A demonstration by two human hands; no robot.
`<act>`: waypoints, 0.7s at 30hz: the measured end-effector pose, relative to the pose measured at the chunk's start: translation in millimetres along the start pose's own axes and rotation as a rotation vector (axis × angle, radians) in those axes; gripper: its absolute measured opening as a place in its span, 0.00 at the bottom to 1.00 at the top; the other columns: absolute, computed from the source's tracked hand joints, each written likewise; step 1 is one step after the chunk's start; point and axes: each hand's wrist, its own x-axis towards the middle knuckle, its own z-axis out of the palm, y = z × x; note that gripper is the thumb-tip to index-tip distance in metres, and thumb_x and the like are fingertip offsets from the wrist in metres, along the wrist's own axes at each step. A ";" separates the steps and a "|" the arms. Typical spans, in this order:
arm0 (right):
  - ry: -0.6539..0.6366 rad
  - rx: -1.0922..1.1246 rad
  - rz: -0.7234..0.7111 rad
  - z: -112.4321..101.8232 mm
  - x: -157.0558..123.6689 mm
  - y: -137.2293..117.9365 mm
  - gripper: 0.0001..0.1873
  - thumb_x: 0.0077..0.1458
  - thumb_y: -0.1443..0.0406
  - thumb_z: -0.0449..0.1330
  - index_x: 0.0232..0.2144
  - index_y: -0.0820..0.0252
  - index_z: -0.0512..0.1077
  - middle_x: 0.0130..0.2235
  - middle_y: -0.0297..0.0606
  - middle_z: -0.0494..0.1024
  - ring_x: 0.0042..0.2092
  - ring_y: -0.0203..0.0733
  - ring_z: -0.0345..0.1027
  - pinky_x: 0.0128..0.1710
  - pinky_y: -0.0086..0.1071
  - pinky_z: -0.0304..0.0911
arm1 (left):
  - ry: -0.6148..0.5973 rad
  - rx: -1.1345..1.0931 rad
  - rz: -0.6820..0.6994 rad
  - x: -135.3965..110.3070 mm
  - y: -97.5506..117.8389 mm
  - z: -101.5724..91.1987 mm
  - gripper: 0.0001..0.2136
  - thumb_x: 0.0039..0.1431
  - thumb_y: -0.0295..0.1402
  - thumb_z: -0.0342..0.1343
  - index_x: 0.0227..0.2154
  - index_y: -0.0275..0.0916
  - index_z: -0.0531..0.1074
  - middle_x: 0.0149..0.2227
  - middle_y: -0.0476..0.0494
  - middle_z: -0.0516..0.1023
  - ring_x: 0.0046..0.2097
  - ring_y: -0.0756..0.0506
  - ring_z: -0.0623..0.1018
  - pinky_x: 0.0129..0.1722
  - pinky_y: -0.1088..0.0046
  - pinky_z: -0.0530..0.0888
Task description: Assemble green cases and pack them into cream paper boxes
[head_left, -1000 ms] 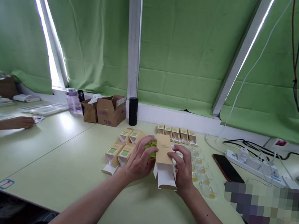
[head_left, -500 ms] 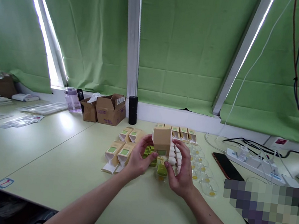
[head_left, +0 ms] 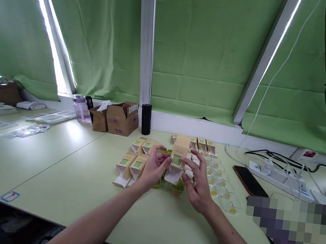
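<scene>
- Clock centred on the held kraft carton; 12 lies toward the green curtain.
- 9 o'clock, far out: clear plastic packets flat on the pale tabletop.
- Toward 10: lavender water bottle, then open cardboard box, black cylinder upright just beyond.
- 9 o'clock, near: four kraft cartons in two rows, green panels up; white flaps hang out of the front pair.
- 8 o'clock: left hand, thumb and fingers pinching the carton's left side.
- Centre: carton in the air above the table, tilted, green panel facing the wearer, white flap hanging from its lower end toward 6.
- 6 o'clock, directly below the flap: green-lidded container, partly hidden.
- Between 4 and 5: small white pieces, largely covered by fingers; type unclear.
- 4 o'clock: right hand, fingers curved, index tip at the carton's right edge, thumb apart below; cannot tell whether it grips.
- 2 o'clock: back row of cartons.
- 4 o'clock, beyond the hand: clear plastic domes showing yellow spots.
- Just past 3: dark phone; farther, white power strip with plugs and cables.
</scene>
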 end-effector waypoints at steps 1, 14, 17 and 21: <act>0.003 0.018 0.014 0.3 -0.2 0.7 0.20 0.72 0.61 0.54 0.63 0.42 0.69 0.70 0.44 0.52 0.75 0.59 0.48 0.67 0.58 0.64 | -0.004 0.013 -0.001 0.2 -1.1 -0.2 0.30 0.57 0.53 0.69 0.50 0.44 0.61 0.40 0.43 0.83 0.43 0.43 0.84 0.37 0.73 0.77; 0.101 0.289 0.204 -3.5 4.5 4.9 0.18 0.72 0.56 0.54 0.59 0.44 0.75 0.64 0.44 0.60 0.54 0.48 0.72 0.52 0.44 0.77 | -0.156 0.297 0.247 -8.7 1.4 -6.1 0.22 0.68 0.40 0.62 0.61 0.48 0.66 0.63 0.35 0.68 0.54 0.41 0.78 0.50 0.64 0.79; 0.067 0.305 0.225 -2.8 3.3 7.7 0.19 0.71 0.56 0.55 0.60 0.44 0.75 0.63 0.45 0.61 0.56 0.49 0.70 0.51 0.43 0.77 | -0.158 0.363 0.271 -11.1 4.9 -4.0 0.20 0.65 0.36 0.64 0.58 0.48 0.71 0.68 0.36 0.61 0.53 0.41 0.80 0.51 0.63 0.80; 0.021 0.343 0.248 -1.6 1.6 9.2 0.20 0.71 0.56 0.56 0.61 0.43 0.73 0.64 0.45 0.59 0.51 0.45 0.73 0.49 0.42 0.78 | -0.125 0.377 0.264 -10.8 4.1 -2.4 0.17 0.64 0.34 0.65 0.54 0.45 0.75 0.66 0.36 0.62 0.49 0.44 0.81 0.49 0.65 0.81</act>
